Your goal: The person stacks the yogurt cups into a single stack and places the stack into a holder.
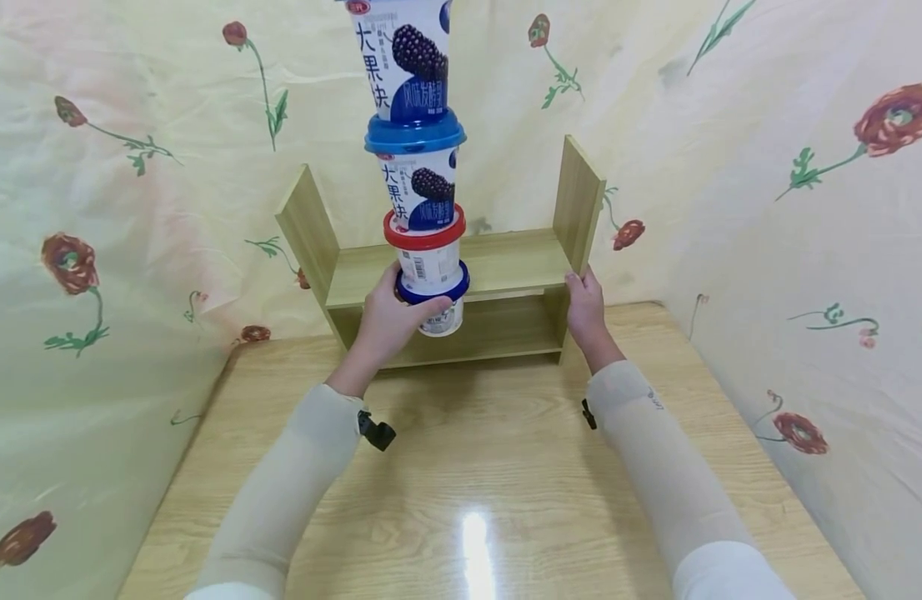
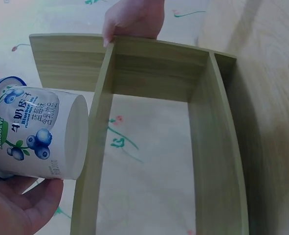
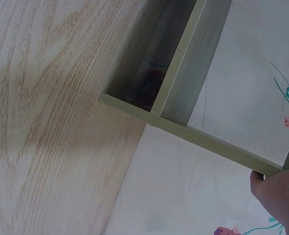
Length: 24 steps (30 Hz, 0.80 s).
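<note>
A tower of several stacked yogurt cups rises in the head view. My left hand (image 1: 386,325) grips its lowest cup (image 1: 443,319), thumb across the front near the dark blue lid. This white cup with blueberry pictures (image 2: 36,132) shows up close in the left wrist view, beside the shelf's edge. Above it stand a red-lidded cup (image 1: 431,268), a light-blue-lidded blackberry cup (image 1: 423,190) and another blackberry cup (image 1: 408,67), whose top leaves the frame. With my right hand (image 1: 585,310) I hold the right side panel of a wooden shelf (image 1: 509,257) at middle-board height.
The shelf stands on a wood-grain tabletop (image 1: 446,450) near the back, with tall side panels and two horizontal boards. Flower-patterned walls (image 1: 161,217) close in the left, back and right. The cup tower hides part of the middle board.
</note>
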Tool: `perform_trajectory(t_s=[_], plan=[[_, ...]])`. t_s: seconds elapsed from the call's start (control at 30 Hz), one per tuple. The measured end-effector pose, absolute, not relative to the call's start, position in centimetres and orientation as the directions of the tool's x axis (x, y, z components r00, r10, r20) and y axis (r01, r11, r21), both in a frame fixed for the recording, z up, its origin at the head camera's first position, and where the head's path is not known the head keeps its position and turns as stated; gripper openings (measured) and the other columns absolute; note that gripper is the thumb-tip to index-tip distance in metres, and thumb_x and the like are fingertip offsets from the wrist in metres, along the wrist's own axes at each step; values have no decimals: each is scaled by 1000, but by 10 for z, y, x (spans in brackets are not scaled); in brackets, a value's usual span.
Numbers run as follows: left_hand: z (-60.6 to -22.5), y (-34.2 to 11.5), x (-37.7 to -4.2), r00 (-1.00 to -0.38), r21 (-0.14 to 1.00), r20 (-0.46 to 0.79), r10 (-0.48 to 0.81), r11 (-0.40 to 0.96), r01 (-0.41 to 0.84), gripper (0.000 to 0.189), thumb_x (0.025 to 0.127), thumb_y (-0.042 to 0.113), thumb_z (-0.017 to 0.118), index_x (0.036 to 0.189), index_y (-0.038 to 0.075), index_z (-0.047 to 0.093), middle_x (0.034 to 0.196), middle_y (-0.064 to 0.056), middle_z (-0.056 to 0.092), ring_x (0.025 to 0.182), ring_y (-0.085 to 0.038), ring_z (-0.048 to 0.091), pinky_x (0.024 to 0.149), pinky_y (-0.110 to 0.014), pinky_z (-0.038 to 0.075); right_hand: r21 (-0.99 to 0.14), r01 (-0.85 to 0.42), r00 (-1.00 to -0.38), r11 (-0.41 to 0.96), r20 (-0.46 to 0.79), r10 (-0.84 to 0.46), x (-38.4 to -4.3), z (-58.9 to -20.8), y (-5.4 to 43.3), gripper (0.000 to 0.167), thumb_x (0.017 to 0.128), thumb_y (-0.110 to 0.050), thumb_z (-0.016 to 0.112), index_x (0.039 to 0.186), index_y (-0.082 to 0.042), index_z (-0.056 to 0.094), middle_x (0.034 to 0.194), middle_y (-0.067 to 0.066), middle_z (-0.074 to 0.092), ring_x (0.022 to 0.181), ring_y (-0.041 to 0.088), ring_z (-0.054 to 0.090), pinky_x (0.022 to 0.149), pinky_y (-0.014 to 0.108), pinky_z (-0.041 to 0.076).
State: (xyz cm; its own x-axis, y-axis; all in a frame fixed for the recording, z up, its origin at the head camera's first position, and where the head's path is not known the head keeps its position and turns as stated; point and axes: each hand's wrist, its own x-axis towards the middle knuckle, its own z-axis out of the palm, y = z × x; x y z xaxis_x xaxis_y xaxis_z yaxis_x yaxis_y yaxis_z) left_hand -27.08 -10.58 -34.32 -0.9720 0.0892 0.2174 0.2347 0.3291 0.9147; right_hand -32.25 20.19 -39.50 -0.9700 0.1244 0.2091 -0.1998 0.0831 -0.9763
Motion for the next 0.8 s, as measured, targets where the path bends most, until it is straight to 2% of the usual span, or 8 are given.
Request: perform_trajectory(t_s=[0.4, 0.63, 0.8], plan=[[-333, -106, -285, -968, 901, 242, 71, 353, 251, 92, 76, 57, 83, 149, 22, 40, 141, 0, 55, 125, -23, 56, 105, -49, 47, -978, -201, -972, 62, 206, 110, -324, -395, 204, 47, 107, -13, 37, 150, 5, 36, 156, 22, 35, 149, 31, 23, 123, 47, 15], [-328, -104, -294, -977, 907, 206, 57, 363, 212, 96, 75, 58, 83, 151, 21, 38, 143, -1, 53, 127, -25, 54, 106, -50, 46, -984, -167, -981, 58, 172, 94, -325, -395, 205, 50, 108, -16, 37, 156, 0, 30, 162, 20, 26, 151, 32, 16, 124, 49, 9], [-331, -103, -302, -977, 910, 207, 59, 356, 214, 96, 76, 56, 83, 152, 21, 37, 145, -1, 52, 129, -26, 53, 107, -51, 45, -983, -173, -979, 58, 178, 98, -335, -410, 209, 51, 109, -21, 36, 157, -3, 30, 163, 17, 26, 152, 30, 15, 124, 48, 8]])
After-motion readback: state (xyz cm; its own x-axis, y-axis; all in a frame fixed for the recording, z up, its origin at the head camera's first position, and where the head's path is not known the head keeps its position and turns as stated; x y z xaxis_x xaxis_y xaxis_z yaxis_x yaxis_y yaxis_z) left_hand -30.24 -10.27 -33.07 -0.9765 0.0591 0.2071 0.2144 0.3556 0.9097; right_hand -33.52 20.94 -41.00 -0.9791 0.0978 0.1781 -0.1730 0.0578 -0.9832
